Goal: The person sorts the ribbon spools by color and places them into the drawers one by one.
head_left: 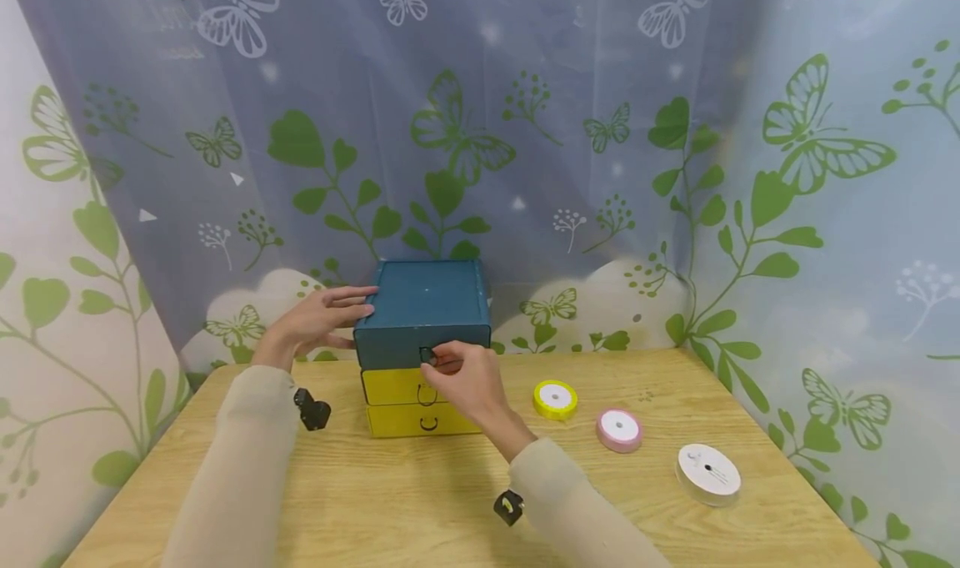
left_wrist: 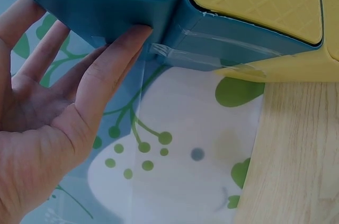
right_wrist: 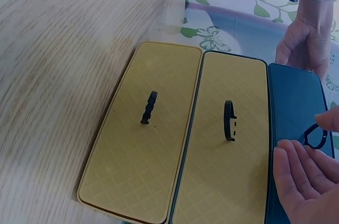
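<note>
A small drawer cabinet (head_left: 428, 297) stands at the back of the table, with a blue drawer (right_wrist: 292, 97) on top and two yellow drawers (right_wrist: 233, 81) below. My right hand (head_left: 472, 382) is at the front, its thumb and fingertips pinching the black ring handle (right_wrist: 316, 137) of the top drawer. That drawer's face looks level with the ones under it. On the cabinet's left side, my left hand (head_left: 318, 319) rests with fingers spread and extended. In the left wrist view its thumb (left_wrist: 114, 62) lies along the blue wall of the top tier.
Right of the cabinet, a yellow ribbon spool (head_left: 555, 399), a pink ribbon spool (head_left: 619, 429) and a larger white spool (head_left: 708, 473) lie flat on the wooden table (head_left: 420, 510). A patterned curtain (head_left: 555, 201) hangs right behind the cabinet. Clear tape (left_wrist: 212, 49) crosses the cabinet's side.
</note>
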`<state>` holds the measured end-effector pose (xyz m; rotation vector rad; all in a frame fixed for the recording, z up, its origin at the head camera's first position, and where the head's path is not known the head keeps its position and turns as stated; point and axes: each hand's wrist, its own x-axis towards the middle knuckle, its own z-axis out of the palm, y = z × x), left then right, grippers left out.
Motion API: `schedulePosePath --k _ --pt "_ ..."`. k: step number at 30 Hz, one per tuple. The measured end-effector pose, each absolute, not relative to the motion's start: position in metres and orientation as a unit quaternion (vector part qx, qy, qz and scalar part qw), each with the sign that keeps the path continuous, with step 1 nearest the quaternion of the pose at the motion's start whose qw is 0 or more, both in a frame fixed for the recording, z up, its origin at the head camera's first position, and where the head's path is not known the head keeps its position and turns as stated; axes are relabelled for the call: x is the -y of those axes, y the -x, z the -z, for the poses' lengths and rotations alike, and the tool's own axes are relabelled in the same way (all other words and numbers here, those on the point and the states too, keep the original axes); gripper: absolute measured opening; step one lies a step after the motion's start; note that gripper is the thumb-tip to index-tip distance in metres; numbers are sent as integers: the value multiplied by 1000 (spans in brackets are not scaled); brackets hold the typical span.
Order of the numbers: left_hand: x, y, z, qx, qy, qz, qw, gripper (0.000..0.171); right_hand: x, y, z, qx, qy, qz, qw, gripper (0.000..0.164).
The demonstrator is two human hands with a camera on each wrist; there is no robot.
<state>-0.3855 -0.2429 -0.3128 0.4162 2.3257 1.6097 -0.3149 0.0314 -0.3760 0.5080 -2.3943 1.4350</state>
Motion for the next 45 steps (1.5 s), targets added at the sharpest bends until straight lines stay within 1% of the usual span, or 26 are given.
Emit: schedulePosePath --k 4,11,19,29,37,45 --pt "243 386 313 -805 -141 -558 141 70 -33 313 375 834 -178 -500 150 23" --pt "243 385 313 -809 -142 -554 136 70 -38 308 373 837 -192 -493 140 21" --pt "243 386 313 -813 -144 -548 134 71 -46 302 371 845 -202 -481 114 20" --pt "242 384 313 -815 -141 -546 133 71 -54 288 364 851 -221 -467 98 19" --pt "244 385 314 -809 -142 -554 136 72 -59 279 357 855 -229 -462 59 19" --pt "243 383 313 -810 -143 -553 135 72 -63 270 355 856 -241 -454 53 20"
